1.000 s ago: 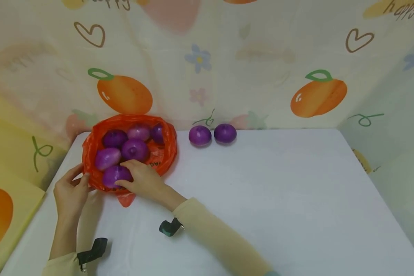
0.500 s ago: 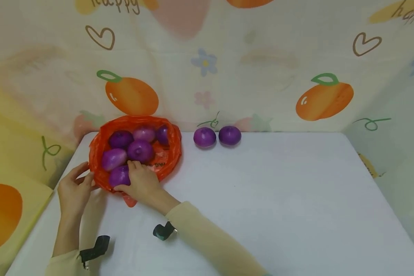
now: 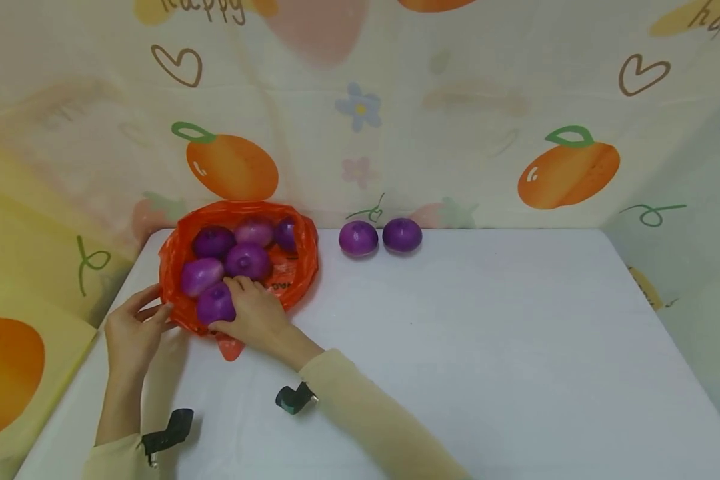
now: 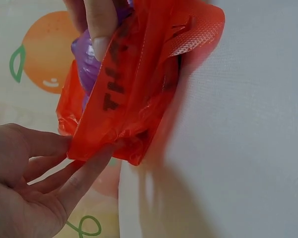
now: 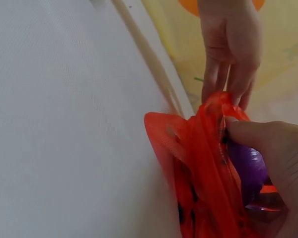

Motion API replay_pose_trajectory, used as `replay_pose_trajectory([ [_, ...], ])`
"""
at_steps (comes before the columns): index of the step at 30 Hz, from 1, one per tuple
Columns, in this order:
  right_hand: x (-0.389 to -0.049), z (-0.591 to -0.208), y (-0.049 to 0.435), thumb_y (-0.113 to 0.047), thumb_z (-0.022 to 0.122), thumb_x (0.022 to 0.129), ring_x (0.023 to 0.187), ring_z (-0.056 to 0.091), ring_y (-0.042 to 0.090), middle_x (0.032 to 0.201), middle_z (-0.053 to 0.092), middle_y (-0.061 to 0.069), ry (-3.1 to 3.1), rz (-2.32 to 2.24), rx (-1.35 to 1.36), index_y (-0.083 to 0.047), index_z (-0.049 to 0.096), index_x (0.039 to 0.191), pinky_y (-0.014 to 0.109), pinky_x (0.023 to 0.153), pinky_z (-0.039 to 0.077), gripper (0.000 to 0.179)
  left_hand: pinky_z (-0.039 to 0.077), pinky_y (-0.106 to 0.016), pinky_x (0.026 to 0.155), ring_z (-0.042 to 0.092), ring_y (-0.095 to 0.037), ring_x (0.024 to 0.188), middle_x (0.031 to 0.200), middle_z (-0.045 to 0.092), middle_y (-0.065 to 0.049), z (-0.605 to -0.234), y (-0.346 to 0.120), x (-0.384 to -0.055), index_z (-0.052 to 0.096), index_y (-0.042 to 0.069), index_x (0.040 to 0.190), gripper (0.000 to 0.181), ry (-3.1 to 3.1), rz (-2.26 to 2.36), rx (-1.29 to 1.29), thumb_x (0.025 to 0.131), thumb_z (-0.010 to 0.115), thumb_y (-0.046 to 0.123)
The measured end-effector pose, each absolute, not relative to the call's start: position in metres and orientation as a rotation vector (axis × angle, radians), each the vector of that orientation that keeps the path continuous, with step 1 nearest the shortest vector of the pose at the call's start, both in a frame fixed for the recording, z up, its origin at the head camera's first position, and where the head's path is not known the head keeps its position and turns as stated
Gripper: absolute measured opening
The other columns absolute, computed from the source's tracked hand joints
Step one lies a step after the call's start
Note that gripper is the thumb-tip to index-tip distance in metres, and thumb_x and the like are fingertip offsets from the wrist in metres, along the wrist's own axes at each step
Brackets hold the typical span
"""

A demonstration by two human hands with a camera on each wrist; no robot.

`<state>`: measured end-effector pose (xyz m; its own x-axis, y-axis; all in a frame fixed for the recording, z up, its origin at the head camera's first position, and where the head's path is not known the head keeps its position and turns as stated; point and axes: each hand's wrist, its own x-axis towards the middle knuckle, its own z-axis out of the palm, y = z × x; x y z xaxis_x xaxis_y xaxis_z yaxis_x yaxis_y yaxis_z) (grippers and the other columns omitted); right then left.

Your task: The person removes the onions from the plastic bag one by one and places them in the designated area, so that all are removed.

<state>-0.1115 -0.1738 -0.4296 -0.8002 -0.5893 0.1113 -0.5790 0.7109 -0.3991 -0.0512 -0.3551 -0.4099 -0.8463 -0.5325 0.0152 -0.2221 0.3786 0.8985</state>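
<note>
A red plastic bag [image 3: 307, 287] with a rolled-down rim stands at the table's back left, holding several purple onions. My right hand [image 3: 257, 315] reaches over its near rim and grips the nearest onion [image 3: 213, 305] between thumb and fingers. In the right wrist view that onion [image 5: 249, 166] shows behind the thumb, inside the rim. At the bag's left side my left hand [image 3: 133, 333] holds the rim. The left wrist view has the left thumb [image 4: 84, 181] on the bag's outer face and the other fingers around its edge.
Two more purple onions, one [image 3: 358, 239] beside the other [image 3: 402, 235], sit right of the bag at the table's back edge. A printed cloth [image 3: 444, 133] hangs behind the white table [image 3: 486, 347]. A red bag handle [image 3: 231, 348] lies in front of the bag.
The whole head view has shifted slightly to the right. My right fingers have shifted around the near onion, and its pointed tip now faces up. My left hand stays at the bag's rim.
</note>
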Motion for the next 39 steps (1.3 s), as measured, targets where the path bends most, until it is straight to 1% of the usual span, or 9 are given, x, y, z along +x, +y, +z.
replay_pose_trajectory([
  [5,-0.111,-0.423,-0.165,-0.058,0.068,0.084,0.126,0.051,0.013,0.143,0.048,0.0,2.895,-0.67,-1.034,-0.014,0.041,0.148,0.025,0.102,0.045,0.082,0.052,-0.012,0.055,0.062,0.012,0.063,0.08,0.059,0.029,-0.406,-0.358,-0.054,0.056,-0.005,0.134,0.044,-2.362,-1.438,0.688,0.092,0.064,0.005],
  [9,-0.113,-0.415,-0.154,-0.057,0.068,0.084,0.128,0.049,0.014,0.144,0.047,0.002,2.911,-0.676,-1.089,-0.013,0.042,0.148,0.025,0.101,0.046,0.082,0.052,-0.012,0.055,0.062,0.01,0.058,0.068,0.055,0.034,-0.403,-0.357,-0.056,0.054,-0.005,0.135,0.045,-2.378,-1.444,0.687,0.092,0.063,0.007],
  [12,-0.113,-0.407,-0.146,-0.057,0.069,0.084,0.129,0.049,0.015,0.145,0.046,0.003,2.925,-0.686,-1.132,-0.013,0.042,0.148,0.025,0.101,0.046,0.082,0.052,-0.012,0.056,0.062,0.01,0.06,0.073,0.056,0.033,-0.402,-0.356,-0.054,0.052,-0.006,0.137,0.047,-2.372,-1.471,0.684,0.093,0.063,0.008],
  [19,-0.11,-0.395,-0.119,-0.054,0.07,0.084,0.133,0.045,0.016,0.148,0.044,0.004,2.88,-0.785,-1.182,-0.012,0.042,0.148,0.023,0.106,0.041,0.082,0.052,-0.012,0.058,0.061,0.014,0.064,0.092,0.059,0.024,-0.405,-0.355,-0.047,0.053,-0.004,0.137,0.047,-2.387,-1.443,0.723,0.093,0.063,0.011],
  [22,-0.11,-0.392,-0.106,-0.053,0.071,0.084,0.135,0.043,0.016,0.149,0.044,0.004,2.876,-0.816,-1.175,-0.012,0.041,0.149,0.023,0.107,0.039,0.082,0.053,-0.012,0.058,0.062,0.013,0.066,0.094,0.059,0.024,-0.405,-0.354,-0.048,0.053,-0.004,0.137,0.047,-2.369,-1.469,0.719,0.093,0.063,0.01],
  [25,-0.113,-0.391,-0.094,-0.052,0.072,0.084,0.136,0.042,0.016,0.149,0.043,0.004,2.874,-0.841,-1.166,-0.012,0.041,0.149,0.024,0.108,0.038,0.082,0.053,-0.012,0.057,0.062,0.012,0.063,0.087,0.058,0.026,-0.404,-0.353,-0.05,0.052,-0.004,0.138,0.048,-2.371,-1.473,0.714,0.093,0.063,0.009],
  [29,-0.12,-0.39,-0.079,-0.051,0.073,0.083,0.135,0.043,0.019,0.149,0.044,0.005,2.876,-0.903,-1.132,-0.012,0.042,0.149,0.031,0.105,0.043,0.082,0.052,-0.012,0.055,0.062,0.01,0.058,0.074,0.059,0.028,-0.404,-0.352,-0.051,0.053,-0.005,0.137,0.047,-2.348,-1.48,0.735,0.093,0.063,0.007],
  [33,-0.133,-0.39,-0.059,-0.049,0.075,0.082,0.134,0.044,0.021,0.149,0.045,0.007,2.886,-0.997,-1.066,-0.011,0.043,0.148,0.034,0.106,0.043,0.083,0.052,-0.012,0.055,0.063,0.007,0.057,0.072,0.057,0.03,-0.405,-0.35,-0.052,0.052,-0.005,0.137,0.047,-2.326,-1.519,0.744,0.093,0.063,0.007],
  [39,-0.157,-0.386,-0.028,-0.049,0.075,0.082,0.134,0.045,0.024,0.147,0.046,0.009,2.935,-1.0,-1.029,-0.009,0.044,0.146,0.035,0.111,0.038,0.081,0.052,-0.011,0.056,0.061,0.011,0.06,0.083,0.057,0.026,-0.405,-0.347,-0.05,0.052,-0.003,0.138,0.048,-2.363,-1.474,0.765,0.093,0.063,0.01],
])
